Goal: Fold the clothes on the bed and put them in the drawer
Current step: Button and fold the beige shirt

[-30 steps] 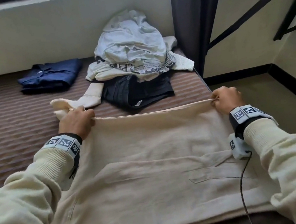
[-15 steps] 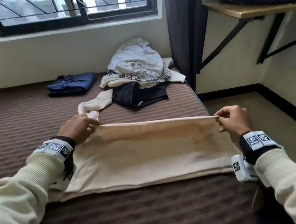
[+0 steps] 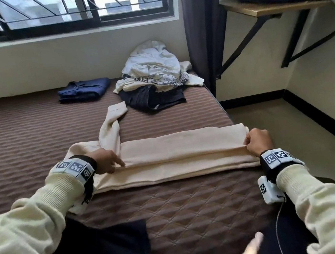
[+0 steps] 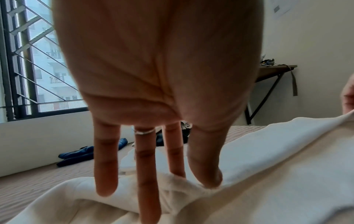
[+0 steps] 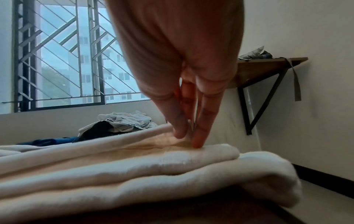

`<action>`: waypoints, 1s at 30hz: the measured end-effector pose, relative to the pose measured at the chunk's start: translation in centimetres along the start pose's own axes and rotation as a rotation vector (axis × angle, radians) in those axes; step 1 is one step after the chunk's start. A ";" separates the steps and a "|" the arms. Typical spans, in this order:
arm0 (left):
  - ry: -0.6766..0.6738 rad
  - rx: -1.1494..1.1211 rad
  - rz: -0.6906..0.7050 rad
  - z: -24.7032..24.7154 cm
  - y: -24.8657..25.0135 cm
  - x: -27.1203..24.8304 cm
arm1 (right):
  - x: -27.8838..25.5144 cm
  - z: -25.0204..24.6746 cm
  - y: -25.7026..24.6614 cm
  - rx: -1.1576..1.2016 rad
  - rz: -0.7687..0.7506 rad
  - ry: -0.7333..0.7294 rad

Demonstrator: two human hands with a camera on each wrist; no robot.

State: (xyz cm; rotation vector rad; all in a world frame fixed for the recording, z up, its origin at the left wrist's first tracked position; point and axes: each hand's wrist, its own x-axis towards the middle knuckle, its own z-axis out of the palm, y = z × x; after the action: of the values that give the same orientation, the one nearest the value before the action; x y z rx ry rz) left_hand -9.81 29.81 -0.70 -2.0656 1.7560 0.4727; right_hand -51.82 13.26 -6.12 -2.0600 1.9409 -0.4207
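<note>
Just folded over once more: the cream, soft, long-sleeved top (image 3: pixel 179 153), held up wide and flat a moment ago, now down in a long, thin strip near the front of the brown striped bed (image 3: pixel 21 136). One loose sleeve sticking out toward the far end. Left hand (image 3: pixel 104 161) resting on the left end, fingers (image 4: pixel 145 166) straight and a little apart, tips pressing the cloth. Right hand (image 3: pixel 257 140) at the right end, fingers (image 5: pixel 199 133) close together, tips on the top fold; pinching or only pressing, hard to tell. Farther back, a folded dark blue garment (image 3: pixel 85 90), and beside it a messy heap of white and dark clothes (image 3: pixel 154 78) not yet folded. No drawer to be seen. Probably one or two more folds needed, with the sleeve tucked in. Lots of the job left: the heap to fold, then everything into the drawer.
</note>
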 end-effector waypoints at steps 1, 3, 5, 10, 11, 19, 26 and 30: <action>-0.015 0.001 -0.004 0.2 0.2 0.0 | -0.1 0.0 0.0 -0.049 0.003 -0.005; 0.009 0.028 0.005 0.1 0.9 -0.3 | -0.5 -0.1 -0.3 -0.202 0.002 -0.036; 0.115 0.045 0.051 -0.4 2.2 -0.4 | -1.0 -0.3 -1.1 -0.308 -0.044 -0.077; 0.220 -0.011 0.231 -0.8 5.9 0.9 | -2.6 0.1 -4.6 -0.299 -0.308 -0.277; 0.204 -0.022 0.243 -0.4 6.5 1.5 | -2.8 0.4 -5.1 -0.286 -0.341 -0.332; 0.243 -0.234 0.297 5.3 8.5 3.8 | -2.2 1.9 -2.1 -0.408 -0.107 -0.566; 0.379 -0.702 0.301 7.6 6.8 3.5 | -2.5 1.3 -5.5 -0.395 -0.200 -0.378; 0.427 -1.152 0.238 5.1 4.6 1.4 | -2.9 2.9 -9.0 -0.251 -0.486 -0.623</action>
State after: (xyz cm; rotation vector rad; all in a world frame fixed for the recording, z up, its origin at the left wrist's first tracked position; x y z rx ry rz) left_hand -14.11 30.49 -6.21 -2.8310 2.2872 1.4835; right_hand -42.58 16.71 -5.31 -2.4254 1.1733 0.3655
